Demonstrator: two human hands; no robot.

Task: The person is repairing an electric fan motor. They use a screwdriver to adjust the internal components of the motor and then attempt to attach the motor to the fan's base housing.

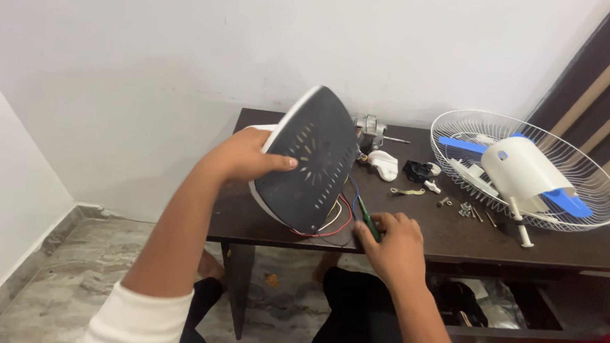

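Two hands: both at work on a fan base at a dark table (455, 235), centre of the frame.
Left hand (247, 154): closed round the upper edge of the fan base (309, 161), thumb laid on its dark underside, tipping it up on its lower rim.
Right hand (392, 242): curled tight about a green-handled screwdriver (366, 220), whose tip points toward the wires at the base's lower edge.
Where the base is: centre of the frame, tilted, its lower edge on the table's front part.
Wires (341, 218): red, blue and yellow, looping out from under the base; thin and likely easy to snag or pull loose.
How it handles: the base looks like stiff, smooth plastic, fairly light but broad; a grip on the rim, as here, seems surest, well clear of the wires.
Motor (371, 132): just behind the base, shaft pointing right.
Small parts: a white cap (385, 165), a black piece (418, 170) and loose screws (464, 209) lie right of centre, easily scattered.
Right of frame: a white wire guard (584, 162) holds blue blades (568, 201) and a white housing (524, 169).
In the way: the wires and small parts crowd the spot beside the base.
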